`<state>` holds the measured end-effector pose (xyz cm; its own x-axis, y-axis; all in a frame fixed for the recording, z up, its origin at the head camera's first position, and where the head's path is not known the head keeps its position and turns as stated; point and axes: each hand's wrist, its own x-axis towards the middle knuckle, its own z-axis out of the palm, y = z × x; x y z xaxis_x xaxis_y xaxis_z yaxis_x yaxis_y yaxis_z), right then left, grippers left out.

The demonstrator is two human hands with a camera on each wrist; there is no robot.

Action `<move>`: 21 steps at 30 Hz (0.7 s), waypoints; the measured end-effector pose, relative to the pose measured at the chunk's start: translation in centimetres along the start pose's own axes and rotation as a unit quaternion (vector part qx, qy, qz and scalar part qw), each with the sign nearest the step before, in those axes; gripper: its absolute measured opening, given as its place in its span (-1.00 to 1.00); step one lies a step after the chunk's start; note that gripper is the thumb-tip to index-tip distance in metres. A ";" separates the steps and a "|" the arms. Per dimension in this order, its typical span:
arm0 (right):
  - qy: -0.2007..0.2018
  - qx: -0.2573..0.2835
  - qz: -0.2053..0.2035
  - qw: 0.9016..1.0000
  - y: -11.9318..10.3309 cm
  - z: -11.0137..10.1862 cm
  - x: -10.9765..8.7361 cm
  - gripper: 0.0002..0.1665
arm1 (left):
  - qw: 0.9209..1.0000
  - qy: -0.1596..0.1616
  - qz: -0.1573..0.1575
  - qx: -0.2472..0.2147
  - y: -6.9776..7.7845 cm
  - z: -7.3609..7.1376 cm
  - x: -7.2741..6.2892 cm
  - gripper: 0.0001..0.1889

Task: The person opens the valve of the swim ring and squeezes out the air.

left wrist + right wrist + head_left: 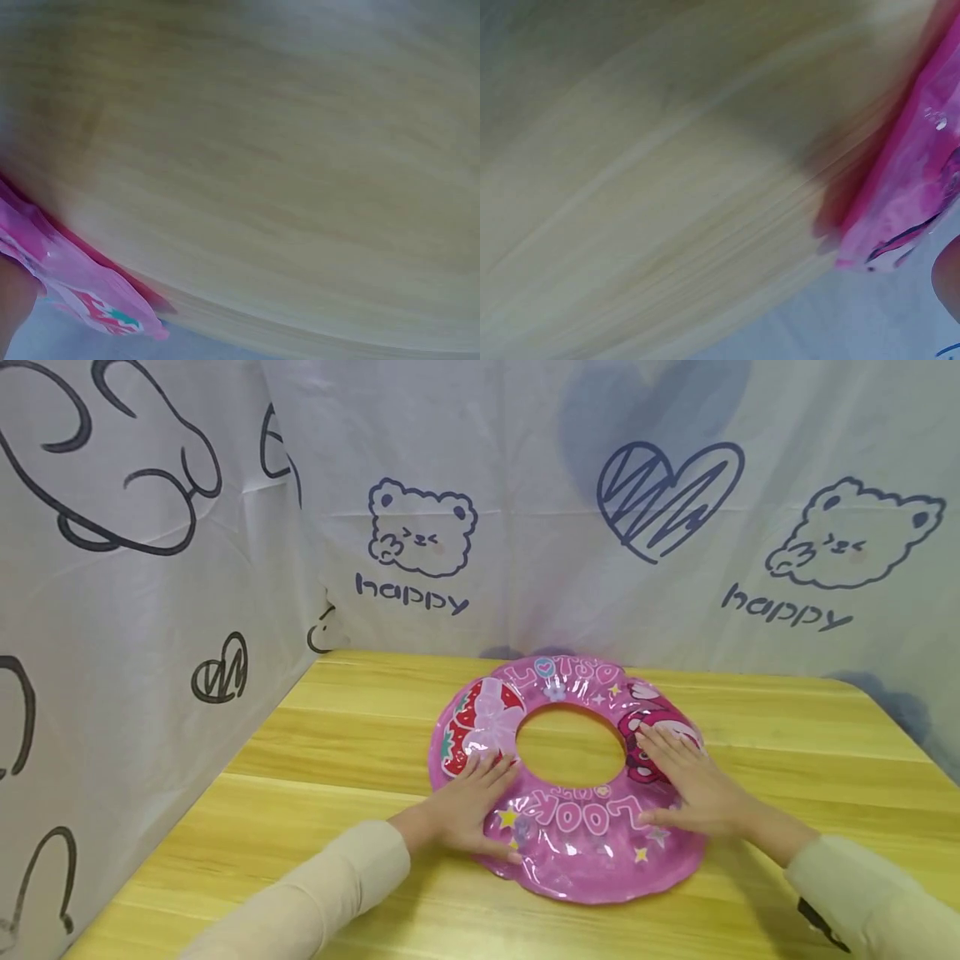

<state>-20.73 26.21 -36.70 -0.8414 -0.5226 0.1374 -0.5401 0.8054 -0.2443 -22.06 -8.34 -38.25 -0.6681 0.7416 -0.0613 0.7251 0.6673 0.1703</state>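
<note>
My left grip (468, 806) rests on the left side of a pink swim ring (592, 852), and my right grip (693, 789) rests on the right side. Both are spread wide, with the fingers laid on top and not bent round anything. The ring lies flat on the yellow wood counter (300, 827), in front of the white cloth (525, 543).

I think the ring is very light, since it looks like thin plastic with air inside. It should be soft and squishy, not stiff, and the wrinkles by its edge make me guess it is not blown up hard. It is so shiny (look at all the white glints) that it may slip under my skin, or stick a bit. It should not break if it drops, but a sharp nail could poke a hole in it. The best place to take hold is the fat part on each side, thumb near me and fingers over the top, or fingers through the hole and thumb on the outside. A gentle squeeze should do.

Now I count: one ring with one hole, one counter, two grips and two pale sleeves, the left sleeve (330, 885) and the right sleeve (862, 893). The cloth at the back has two cloud-shaped bears, and each has one "happy" under it
</note>
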 end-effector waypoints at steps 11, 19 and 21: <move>-0.035 0.011 0.024 0.999 1.9 1.7 -0.3 0.24 | 1.000 0.003 -0.013 -0.008 0.6 1.0 0.2 0.15; -0.021 0.014 0.007 1.000 2.1 2.8 -0.4 0.22 | 0.999 0.014 -0.016 -0.038 0.6 1.0 0.4 0.12; -0.018 0.011 0.005 1.000 2.1 3.1 -0.4 0.22 | 0.999 0.022 -0.011 -0.040 0.6 1.1 0.4 0.11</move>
<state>-21.45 27.29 -40.25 -0.8451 -0.5253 0.0998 -0.5314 0.8044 -0.2656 -21.74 -7.54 -39.26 -0.6917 0.7218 -0.0233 0.6954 0.6744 0.2482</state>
